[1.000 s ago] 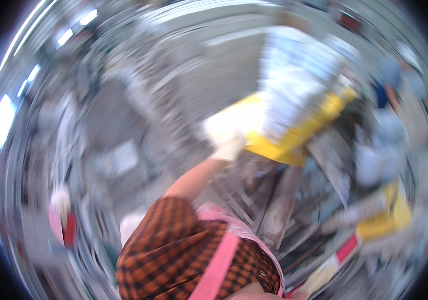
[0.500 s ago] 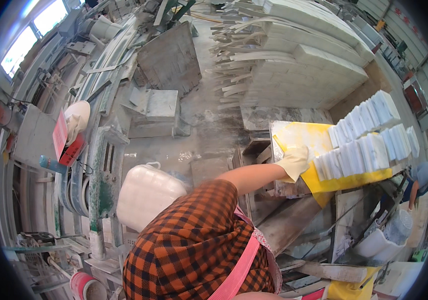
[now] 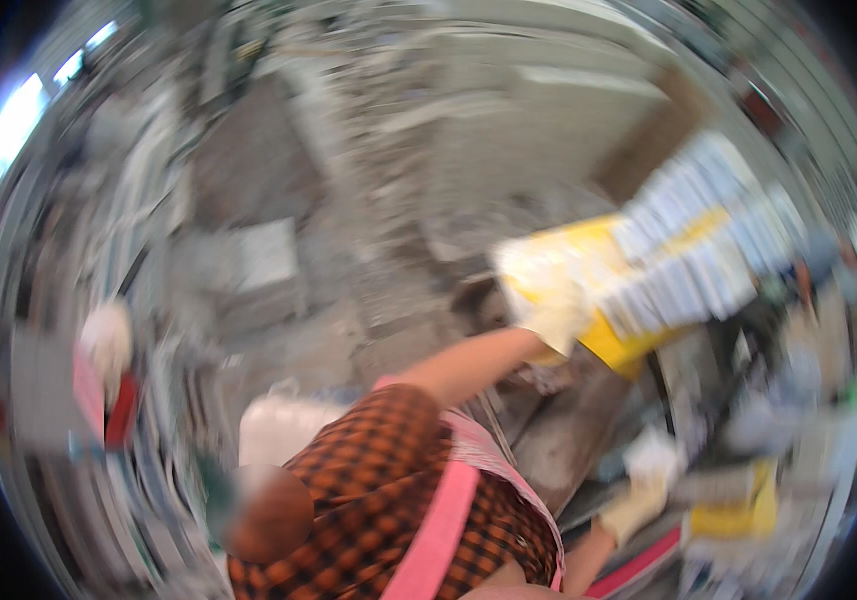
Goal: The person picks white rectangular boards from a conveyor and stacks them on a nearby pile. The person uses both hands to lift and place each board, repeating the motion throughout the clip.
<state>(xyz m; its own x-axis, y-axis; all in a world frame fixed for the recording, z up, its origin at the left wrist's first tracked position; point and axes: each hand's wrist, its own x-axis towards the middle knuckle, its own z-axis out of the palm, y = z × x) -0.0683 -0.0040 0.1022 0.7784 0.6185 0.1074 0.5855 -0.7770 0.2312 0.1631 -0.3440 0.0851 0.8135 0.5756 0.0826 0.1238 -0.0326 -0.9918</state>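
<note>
My left hand (image 3: 555, 315), in a pale glove, rests at the near left edge of a yellow sheet (image 3: 613, 347) that covers a raised stand. Its fingers are smeared by motion. Two rows of thin white slabs (image 3: 683, 290) stand packed on edge on the sheet, to the right of that hand. At the lower right, my right hand (image 3: 636, 508), also gloved, is closed on a blurred white piece (image 3: 654, 456) whose kind I cannot make out.
A second yellow sheet (image 3: 738, 505) lies at the lower right. Large stacks of pale slabs (image 3: 508, 110) rise at the back. A white plastic container (image 3: 283, 428) stands by my left arm. A person (image 3: 816, 262) is bent over at the far right.
My head view has swung, blurring the scene and shifting the slabs down and left. My right hand has come into view holding a white piece. The left hand stays by the yellow sheet.
</note>
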